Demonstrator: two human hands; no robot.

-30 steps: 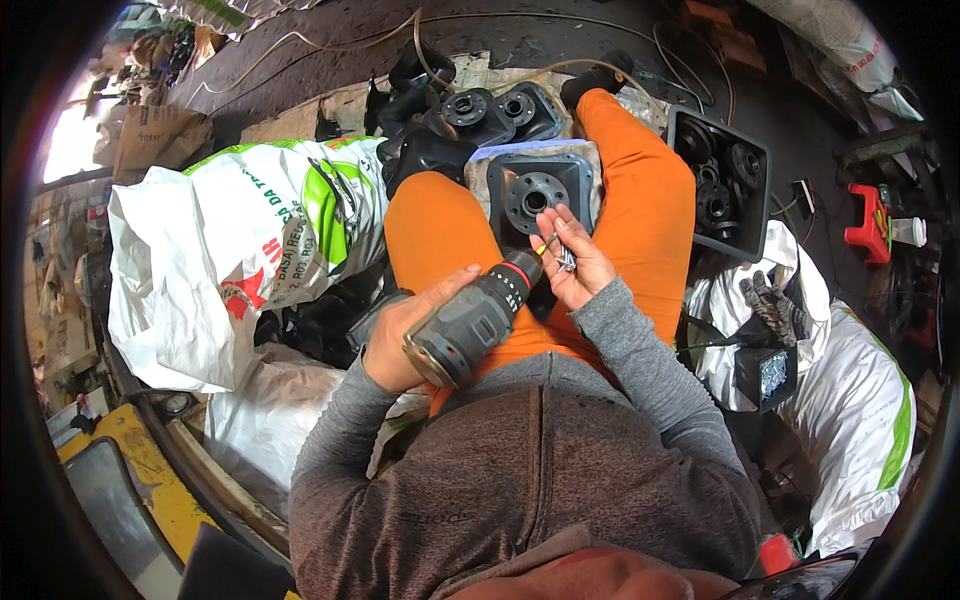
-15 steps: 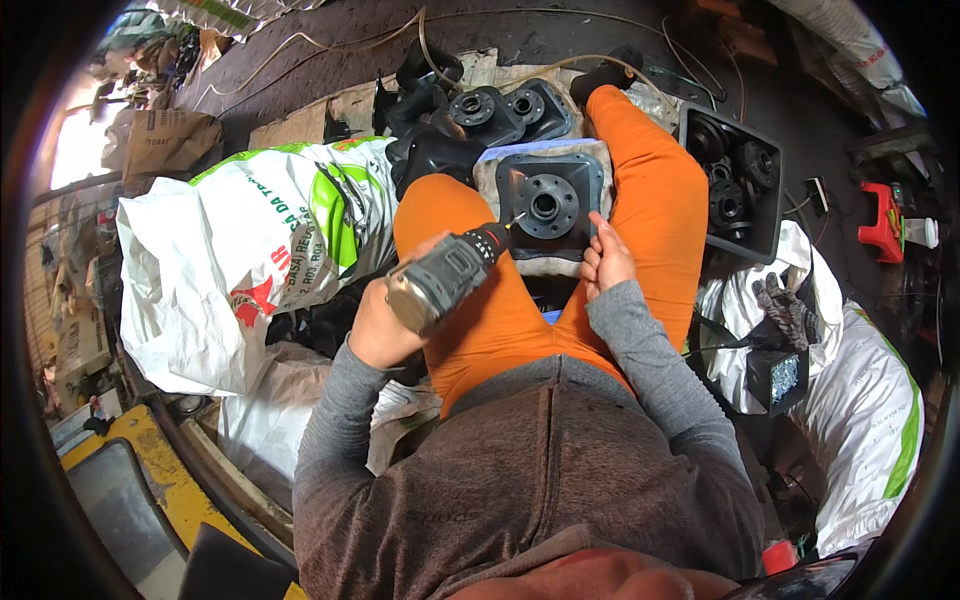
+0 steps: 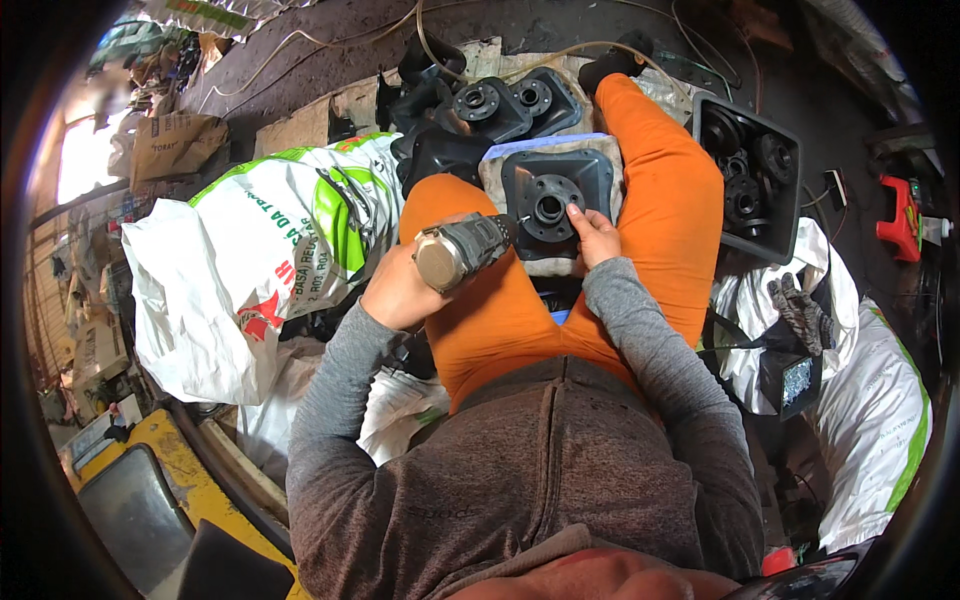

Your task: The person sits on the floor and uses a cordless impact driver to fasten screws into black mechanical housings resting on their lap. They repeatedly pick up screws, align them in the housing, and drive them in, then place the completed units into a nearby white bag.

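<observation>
Item 1: left hand (image 3: 392, 290), its fingers wrapped round a grey-and-black power drill (image 3: 465, 248). The drill's nose points toward the pad between the knees; its tip is by the left side of the flange in item 3.

Item 2: right hand (image 3: 597, 235), its fingertips at the right side of the same flange. Fingers partly curled; whether anything is pinched between them cannot be told.

Item 3: black square-based housing with rounded corners (image 3: 590, 172), bearing a dark grey round metal flange (image 3: 549, 186) with a central bore and a ring of holes. Lies flange up on a pale cloth-like pad (image 3: 490, 178), between the orange-trousered knees.

Item 4: two black housings of like kind, round flanges showing (image 3: 477, 101) (image 3: 533, 96), side by side beyond the pad.

Item 5: dark rectangular open box (image 3: 793, 210), right of the right leg, containing black round parts (image 3: 742, 197).

Item 6: small black container of shiny small pieces (image 3: 797, 382), near a grey glove (image 3: 803, 312).

Item 7: large white sack with green bands (image 3: 200, 300), beside the left leg.
</observation>
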